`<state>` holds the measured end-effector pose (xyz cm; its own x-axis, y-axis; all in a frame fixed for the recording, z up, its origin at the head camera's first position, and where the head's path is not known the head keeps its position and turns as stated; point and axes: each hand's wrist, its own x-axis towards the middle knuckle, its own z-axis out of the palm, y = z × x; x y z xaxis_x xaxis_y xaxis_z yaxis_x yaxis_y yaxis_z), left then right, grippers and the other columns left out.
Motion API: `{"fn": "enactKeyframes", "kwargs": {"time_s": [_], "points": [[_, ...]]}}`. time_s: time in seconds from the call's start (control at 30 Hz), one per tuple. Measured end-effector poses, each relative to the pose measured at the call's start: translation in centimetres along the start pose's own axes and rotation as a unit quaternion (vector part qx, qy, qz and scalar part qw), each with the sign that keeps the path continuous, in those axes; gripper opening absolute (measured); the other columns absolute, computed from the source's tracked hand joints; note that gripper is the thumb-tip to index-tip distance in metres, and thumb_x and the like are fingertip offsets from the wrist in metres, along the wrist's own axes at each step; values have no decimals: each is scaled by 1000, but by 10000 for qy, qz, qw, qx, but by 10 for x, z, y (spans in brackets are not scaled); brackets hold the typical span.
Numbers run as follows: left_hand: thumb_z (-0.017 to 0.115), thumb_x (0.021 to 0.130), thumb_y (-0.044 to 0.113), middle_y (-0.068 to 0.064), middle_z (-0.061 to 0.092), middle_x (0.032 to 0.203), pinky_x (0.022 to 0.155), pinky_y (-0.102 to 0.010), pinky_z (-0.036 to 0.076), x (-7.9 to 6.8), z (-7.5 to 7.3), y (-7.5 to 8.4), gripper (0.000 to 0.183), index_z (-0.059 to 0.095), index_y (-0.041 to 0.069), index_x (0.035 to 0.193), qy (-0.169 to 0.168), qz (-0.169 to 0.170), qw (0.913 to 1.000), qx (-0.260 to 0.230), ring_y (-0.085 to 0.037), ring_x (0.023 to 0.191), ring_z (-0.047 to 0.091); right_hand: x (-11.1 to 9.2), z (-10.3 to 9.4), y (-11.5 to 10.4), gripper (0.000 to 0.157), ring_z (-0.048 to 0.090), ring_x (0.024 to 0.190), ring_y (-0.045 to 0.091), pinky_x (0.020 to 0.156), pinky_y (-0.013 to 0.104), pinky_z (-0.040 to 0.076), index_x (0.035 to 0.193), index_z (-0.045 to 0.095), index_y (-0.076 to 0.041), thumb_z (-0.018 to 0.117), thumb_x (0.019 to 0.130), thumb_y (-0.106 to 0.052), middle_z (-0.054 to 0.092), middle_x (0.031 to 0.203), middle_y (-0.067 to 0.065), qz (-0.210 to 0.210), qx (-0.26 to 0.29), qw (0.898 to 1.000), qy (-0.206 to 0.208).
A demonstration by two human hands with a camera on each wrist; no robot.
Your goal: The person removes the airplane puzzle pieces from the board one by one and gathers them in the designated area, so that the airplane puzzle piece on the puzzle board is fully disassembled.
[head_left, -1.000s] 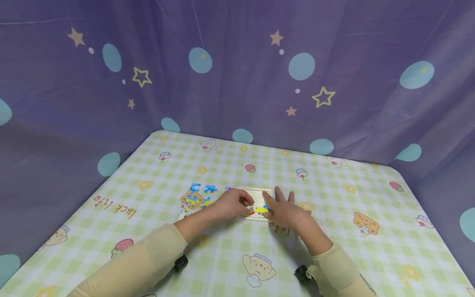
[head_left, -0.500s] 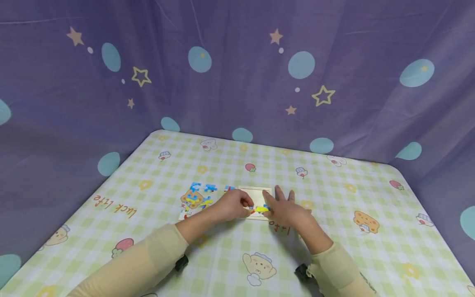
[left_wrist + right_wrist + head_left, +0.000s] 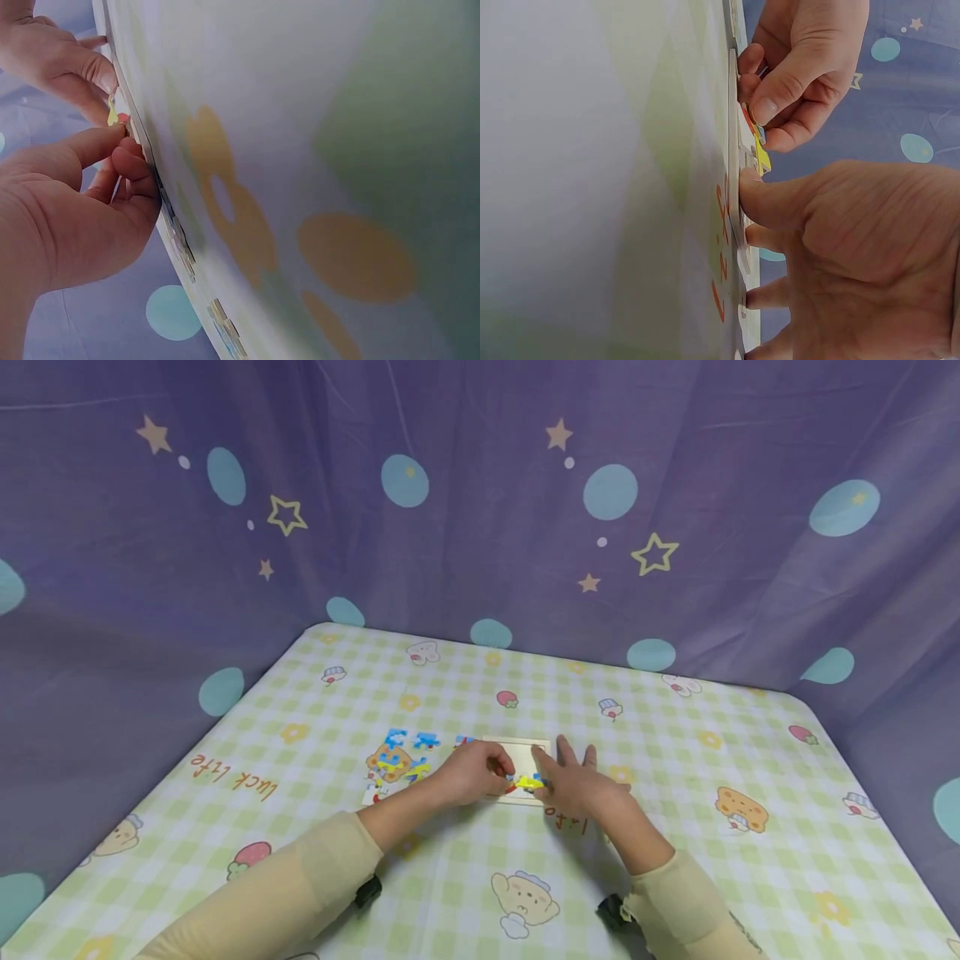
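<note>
A shallow wooden puzzle tray lies on the table between the hands, with a few yellow, blue and red pieces along its near side. My left hand reaches over the tray's left part, thumb and forefinger pinching a yellow jigsaw puzzle piece. In the right wrist view this piece stands tilted above the tray. My right hand lies at the tray's right edge with its fingers spread, the thumb touching the near rim. The left hand covers the tray's left side in the head view.
Loose jigsaw pieces in blue, yellow and white lie left of the tray, partly behind the left forearm. Another blue and red piece sits by the tray's far left corner. A checked tablecloth covers the table; a purple curtain hangs behind.
The yellow piece by the left fingertips has shifted and tilted slightly within the tray. Both hands stay in nearly the same place.
</note>
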<state>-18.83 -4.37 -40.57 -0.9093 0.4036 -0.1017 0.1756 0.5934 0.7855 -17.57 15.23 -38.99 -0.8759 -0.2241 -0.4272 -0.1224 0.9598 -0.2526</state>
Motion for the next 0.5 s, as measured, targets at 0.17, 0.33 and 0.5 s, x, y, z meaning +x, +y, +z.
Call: {"fn": "enactKeyframes", "kwargs": {"time_s": [0.17, 0.33, 0.5], "points": [[72, 84, -2, 1, 63, 77, 60, -24, 46, 1, 1, 0, 11, 71, 7, 91, 14, -3, 9999, -126, -12, 66, 55, 0, 0, 1, 70, -3, 148, 54, 82, 92, 20, 163, 19, -31, 54, 104, -43, -4, 169, 13, 8, -25, 10000, 28], [72, 88, 1, 1, 65, 74, 58, -24, 47, 2, 1, 1, 10, 72, 11, 91, 22, -56, 9999, -93, -11, 63, 56, 0, 0, 2, 69, -2, 148, 54, 80, 92, 22, 163, 20, -31, 54, 104, -43, -2, 169, 14, -8, -72, 10000, 51], [72, 90, 4, -1, 65, 76, 59, -26, 48, 1, -2, -2, 6, 73, 9, 92, 106, -55, 9996, -253, -13, 63, 58, 1, 1, 1, 70, -2, 148, 54, 81, 92, 21, 163, 21, -32, 55, 103, -44, -2, 169, 13, 6, -55, 10000, 30]]}}
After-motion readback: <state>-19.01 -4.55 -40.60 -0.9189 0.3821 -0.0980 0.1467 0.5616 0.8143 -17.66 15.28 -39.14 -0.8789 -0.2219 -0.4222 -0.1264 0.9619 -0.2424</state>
